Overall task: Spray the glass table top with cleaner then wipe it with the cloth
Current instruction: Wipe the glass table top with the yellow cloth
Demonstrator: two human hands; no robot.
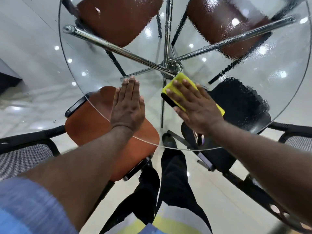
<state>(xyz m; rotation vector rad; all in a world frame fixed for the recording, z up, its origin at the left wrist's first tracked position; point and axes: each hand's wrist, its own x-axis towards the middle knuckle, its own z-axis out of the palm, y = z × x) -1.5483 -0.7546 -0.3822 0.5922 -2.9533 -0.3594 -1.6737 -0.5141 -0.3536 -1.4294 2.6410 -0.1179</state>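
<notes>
The round glass table top (pixel 94 68) fills the upper half of the head view, with spray droplets spread over its far and right parts. My right hand (pixel 194 105) lies flat with straight fingers on a folded yellow cloth (pixel 179 80) with a black edge, pressing it onto the glass near the table's middle. My left hand (pixel 128 105) rests flat and open on the glass near the front left rim, holding nothing. No spray bottle is in view.
Chrome table legs (pixel 118 49) meet at a hub under the glass. Brown-seated chairs (pixel 118 19) stand at the far side, one orange-brown chair (pixel 94 125) at front left, a black chair (pixel 241 105) at right. My legs stand by the front rim.
</notes>
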